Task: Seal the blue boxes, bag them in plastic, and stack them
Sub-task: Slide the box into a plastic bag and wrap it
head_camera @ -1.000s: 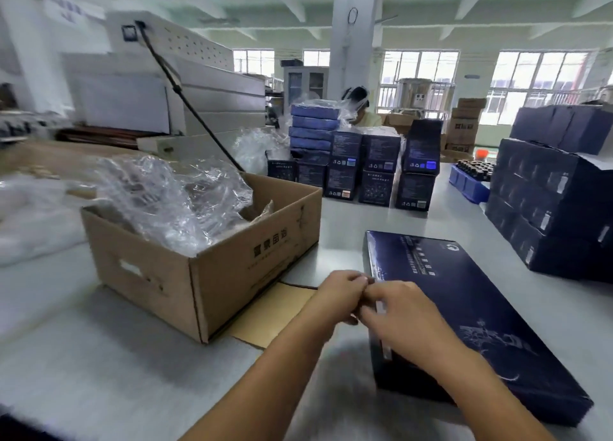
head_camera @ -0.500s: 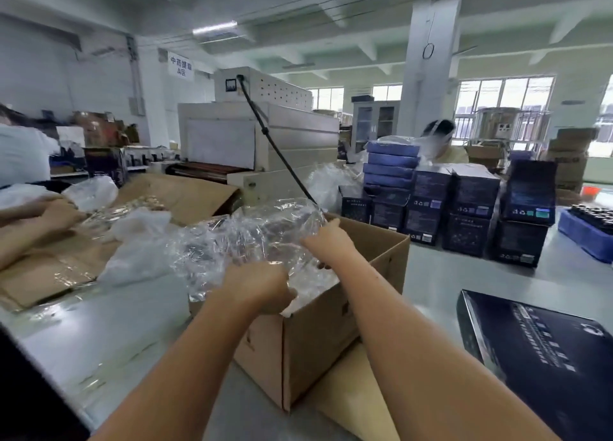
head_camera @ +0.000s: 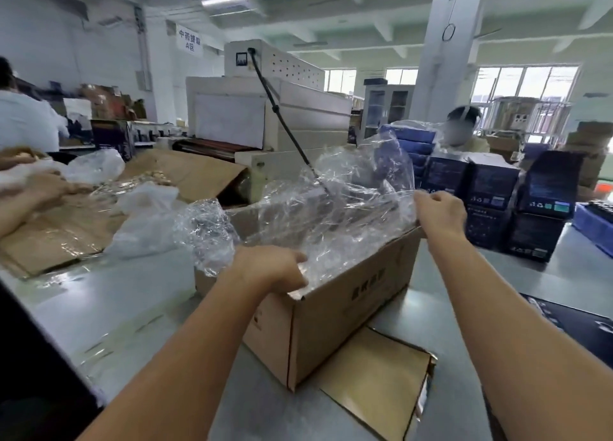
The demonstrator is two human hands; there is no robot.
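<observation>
A clear plastic bag (head_camera: 335, 205) is stretched above an open cardboard carton (head_camera: 335, 314) full of crumpled plastic. My left hand (head_camera: 268, 268) grips the bag's near edge at the carton's rim. My right hand (head_camera: 439, 210) pinches the bag's far right edge, held higher. A flat dark blue box (head_camera: 570, 321) lies on the table at the right edge, mostly hidden by my right forearm. Stacks of blue boxes (head_camera: 491, 195) stand at the back right.
A folded cardboard sheet (head_camera: 374, 384) lies under the carton's near side. Flattened cardboard and loose bags (head_camera: 146, 215) cover the left of the table, where another person's hands (head_camera: 36, 188) work. A white shrink machine (head_camera: 265, 115) stands behind. A blue crate (head_camera: 597, 228) sits far right.
My hands left the blue box, reached into the carton and now pull a plastic bag up and apart; the right hand has moved right and higher. The view turned left.
</observation>
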